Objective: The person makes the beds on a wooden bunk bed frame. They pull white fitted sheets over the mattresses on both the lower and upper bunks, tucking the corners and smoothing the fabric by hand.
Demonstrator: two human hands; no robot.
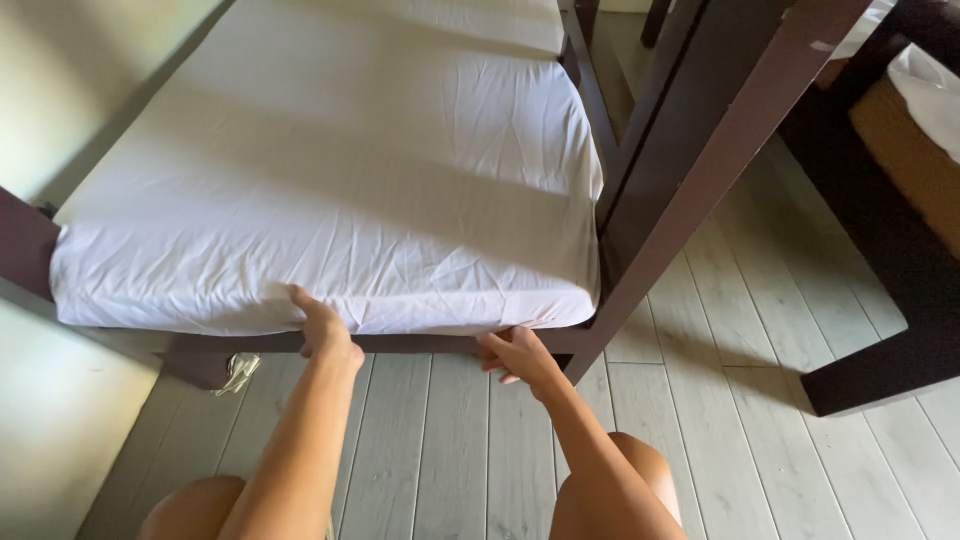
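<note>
White fitted sheet (330, 190) hugs the mattress; left hand (325, 325) clamps its bottom edge, pulling taut; right hand (518, 355), fingers loosely apart, tucks under by the dark bed frame (700, 150).

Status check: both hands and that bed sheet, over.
Left hand pressing the white sheet at the mattress's foot edge. Right hand at the bed frame below the sheet. Dark bedpost close on the right.

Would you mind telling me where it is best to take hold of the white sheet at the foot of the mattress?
Probably the sheet's lower hem, from below at the foot end, where it hangs over the mattress edge above the dark frame rail. The left hand and right hand are there.
</note>
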